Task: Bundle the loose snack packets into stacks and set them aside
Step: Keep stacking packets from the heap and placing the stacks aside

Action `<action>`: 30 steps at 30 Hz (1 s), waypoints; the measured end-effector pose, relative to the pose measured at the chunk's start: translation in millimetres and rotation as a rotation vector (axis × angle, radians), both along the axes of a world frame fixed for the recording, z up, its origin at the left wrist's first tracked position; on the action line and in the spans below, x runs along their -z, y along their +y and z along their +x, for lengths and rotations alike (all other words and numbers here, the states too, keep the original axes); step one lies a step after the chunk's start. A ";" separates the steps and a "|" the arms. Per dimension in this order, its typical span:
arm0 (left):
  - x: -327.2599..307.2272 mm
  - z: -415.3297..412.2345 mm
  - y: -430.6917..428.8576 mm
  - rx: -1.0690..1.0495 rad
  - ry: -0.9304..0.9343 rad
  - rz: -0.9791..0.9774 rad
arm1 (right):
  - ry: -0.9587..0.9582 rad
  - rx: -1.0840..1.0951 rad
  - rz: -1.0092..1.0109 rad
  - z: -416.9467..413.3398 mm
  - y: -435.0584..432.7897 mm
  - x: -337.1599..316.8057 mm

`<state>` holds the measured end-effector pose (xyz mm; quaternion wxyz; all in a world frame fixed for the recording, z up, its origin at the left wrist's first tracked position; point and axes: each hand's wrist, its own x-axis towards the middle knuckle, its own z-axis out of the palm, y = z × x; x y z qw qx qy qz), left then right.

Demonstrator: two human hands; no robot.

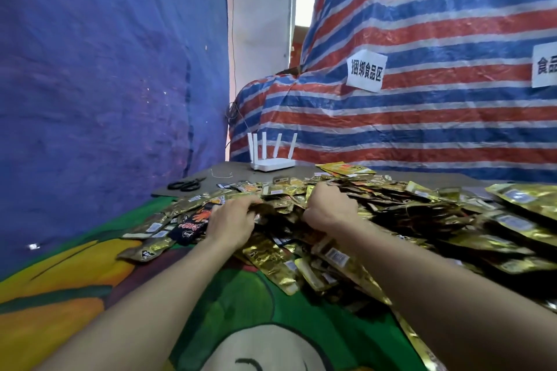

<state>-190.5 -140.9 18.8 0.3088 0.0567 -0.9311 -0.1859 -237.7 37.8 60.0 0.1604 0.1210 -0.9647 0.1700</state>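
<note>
Gold foil snack packets [391, 220] lie in a loose, overlapping heap on a printed green cloth [241, 295]. The heap sits directly under and beyond both hands and spreads widest to the right. Right hand [330, 208], the deeper in the heap, has its fingers curled down among the packets, apparently gripping several. Left hand [232, 220] rests at the heap's left margin, fingers reaching forward over flat pouches; whether they pinch cannot be told. Pouches are flat, crinkled and glossy, their long axes mixed. Beyond: black scissors [187, 184], white router [272, 159], striped tarpaulin [422, 129].
</note>
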 end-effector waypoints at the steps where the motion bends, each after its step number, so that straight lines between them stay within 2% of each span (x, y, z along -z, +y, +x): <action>1: -3.5 5.8 -0.2 0.007 0.048 0.044 | -0.017 -0.005 -0.065 4.1 1.2 -2.0; 7: -32.3 33.5 8.8 0.061 0.304 0.529 | -0.089 -0.070 -0.391 21.9 11.4 -13.0; 12: -43.2 58.0 18.1 0.072 0.425 0.877 | -0.130 -0.101 -0.817 40.6 22.2 -15.9; 16: -41.6 79.0 30.0 0.121 0.492 1.405 | -0.081 -0.125 -1.071 61.5 34.0 -20.4; 18: -38.9 86.3 36.6 0.150 0.470 1.585 | -0.027 -0.121 -1.100 70.1 40.7 -21.3; 21: -32.2 96.8 52.2 0.185 0.436 1.687 | 0.045 -0.071 -1.074 78.9 50.7 -18.4; 25: -18.3 111.9 73.5 0.198 0.406 1.730 | 0.113 0.053 -0.889 82.8 64.6 -12.4; 30: 12.3 126.3 87.5 0.195 0.363 1.704 | 0.181 0.034 -0.753 85.9 75.4 -10.1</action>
